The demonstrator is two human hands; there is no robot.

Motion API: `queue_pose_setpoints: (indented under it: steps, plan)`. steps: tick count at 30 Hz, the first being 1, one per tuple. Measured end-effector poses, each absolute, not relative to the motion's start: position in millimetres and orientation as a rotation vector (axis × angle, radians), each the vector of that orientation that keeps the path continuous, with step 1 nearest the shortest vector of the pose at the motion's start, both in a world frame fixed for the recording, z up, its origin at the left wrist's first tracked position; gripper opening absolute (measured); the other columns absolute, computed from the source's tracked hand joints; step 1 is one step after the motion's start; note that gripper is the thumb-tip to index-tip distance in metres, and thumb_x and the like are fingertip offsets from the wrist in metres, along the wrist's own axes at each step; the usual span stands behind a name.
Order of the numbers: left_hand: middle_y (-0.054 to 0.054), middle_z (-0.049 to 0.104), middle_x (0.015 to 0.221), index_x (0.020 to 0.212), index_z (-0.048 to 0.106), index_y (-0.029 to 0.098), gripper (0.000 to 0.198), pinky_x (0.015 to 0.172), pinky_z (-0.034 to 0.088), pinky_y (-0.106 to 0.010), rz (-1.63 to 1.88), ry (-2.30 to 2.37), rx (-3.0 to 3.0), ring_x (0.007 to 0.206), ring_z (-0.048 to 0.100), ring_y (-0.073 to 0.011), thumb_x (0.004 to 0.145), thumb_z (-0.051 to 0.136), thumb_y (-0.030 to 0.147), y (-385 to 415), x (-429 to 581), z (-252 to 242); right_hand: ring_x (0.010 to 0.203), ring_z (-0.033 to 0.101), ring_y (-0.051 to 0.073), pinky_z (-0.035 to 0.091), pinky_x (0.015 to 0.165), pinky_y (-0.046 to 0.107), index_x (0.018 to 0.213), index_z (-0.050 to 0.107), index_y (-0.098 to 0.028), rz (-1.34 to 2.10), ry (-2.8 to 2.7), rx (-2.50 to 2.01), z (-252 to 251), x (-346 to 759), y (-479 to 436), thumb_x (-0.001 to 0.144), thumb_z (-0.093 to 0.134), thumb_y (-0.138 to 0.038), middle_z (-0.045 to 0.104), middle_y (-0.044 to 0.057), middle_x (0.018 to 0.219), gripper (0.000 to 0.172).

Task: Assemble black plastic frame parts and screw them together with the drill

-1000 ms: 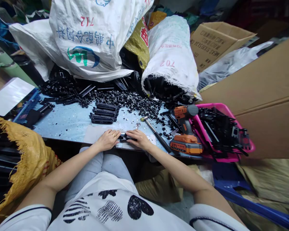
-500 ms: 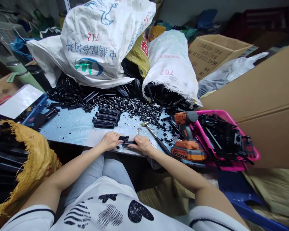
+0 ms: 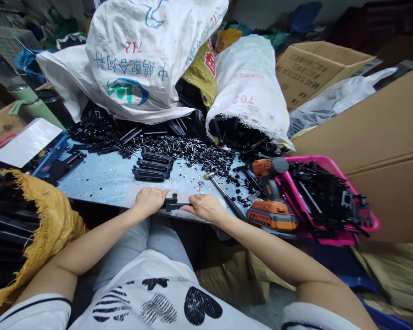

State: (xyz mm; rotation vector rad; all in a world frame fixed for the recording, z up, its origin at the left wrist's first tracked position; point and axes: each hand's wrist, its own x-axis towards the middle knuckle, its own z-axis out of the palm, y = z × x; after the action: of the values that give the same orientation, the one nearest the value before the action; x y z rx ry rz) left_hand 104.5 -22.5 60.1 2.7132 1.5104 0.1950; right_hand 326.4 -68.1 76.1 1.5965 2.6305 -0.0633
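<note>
A small black plastic part [image 3: 174,203] lies at the near edge of the blue-grey table [image 3: 99,178]. My left hand [image 3: 148,200] is curled round its left end. My right hand [image 3: 203,207] pinches its right end, fingers closed. Both hands rest on a pale card sheet [image 3: 132,195] at the table's front. Just beyond them sits a stack of finished black bars [image 3: 151,166]. A hammer [image 3: 223,195] lies to the right of my right hand.
Loose black parts and pins [image 3: 192,153] cover the back of the table below big white sacks [image 3: 141,55]. An orange cordless drill [image 3: 270,197] and a pink tray [image 3: 330,201] of black parts stand right. A yellow sack [image 3: 37,220] is left; cardboard boxes [image 3: 382,133] are right.
Both hands have drawn the black part slightly nearer the table's front edge. My left hand has closed more tightly round its end. The camera view shifted a little.
</note>
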Motion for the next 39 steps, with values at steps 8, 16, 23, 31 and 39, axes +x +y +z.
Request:
queue_pose_setpoints:
  steps: [8, 16, 23, 31, 39]
  plan:
    - [-0.018, 0.070, 0.074, 0.082, 0.074, 0.009, 0.062, 0.062, 0.045, -0.030, 0.095, 1.564, 2.587, 0.069, 0.067, -0.0241, 0.098, 0.027, 0.045, -23.4, 112.0, 69.4, 0.086, 0.055, 0.026, 0.036, 0.073, 0.035, 0.106, 0.057, -0.010, 0.189, 2.851, 1.290, 90.4, 291.2, -54.3, 0.083, 0.058, -0.055, 0.061, 0.014, 0.093, 0.050]
    - [-0.014, 0.070, 0.074, 0.076, 0.071, 0.011, 0.059, 0.058, 0.041, -0.028, 0.239, 1.526, 2.631, 0.068, 0.065, -0.0214, 0.097, 0.028, 0.046, -14.4, 102.9, 57.8, 0.079, 0.056, 0.022, 0.035, 0.071, 0.033, 0.098, 0.060, -0.014, 0.034, 2.927, 1.317, 79.3, 310.8, -45.1, 0.086, 0.047, -0.062, 0.063, 0.011, 0.085, 0.052]
    - [-0.007, 0.060, 0.056, 0.062, 0.058, 0.018, 0.065, 0.052, 0.039, -0.029, 0.716, 0.774, 2.653, 0.054, 0.055, -0.0160, 0.097, 0.014, 0.051, -42.4, 86.0, 83.0, 0.054, 0.051, 0.017, 0.034, 0.058, 0.032, 0.062, 0.055, -0.020, -0.389, 3.215, 1.165, 104.9, 342.2, -77.0, 0.091, 0.009, -0.067, 0.054, 0.006, 0.056, 0.071]
    - [-0.011, 0.063, 0.072, 0.080, 0.064, 0.023, 0.087, 0.067, 0.050, -0.036, 0.986, 0.603, 2.423, 0.072, 0.060, -0.0191, 0.086, -0.013, 0.064, -114.4, 100.2, 57.2, 0.088, 0.060, 0.028, 0.046, 0.080, 0.046, 0.074, 0.059, -0.028, -0.438, 3.038, 1.608, 45.7, 254.3, -116.4, 0.081, 0.039, -0.056, 0.063, 0.009, 0.085, 0.035]
    - [-0.007, 0.067, 0.106, 0.119, 0.061, 0.028, 0.038, 0.090, 0.045, -0.042, 0.849, 0.974, 2.933, 0.106, 0.059, -0.0253, 0.090, 0.048, 0.049, -32.2, 66.4, 3.7, 0.117, 0.047, 0.020, 0.038, 0.100, 0.033, 0.108, 0.054, -0.019, -0.310, 3.055, 2.248, 39.7, 263.1, 46.4, 0.088, 0.050, -0.036, 0.056, 0.009, 0.123, 0.027]
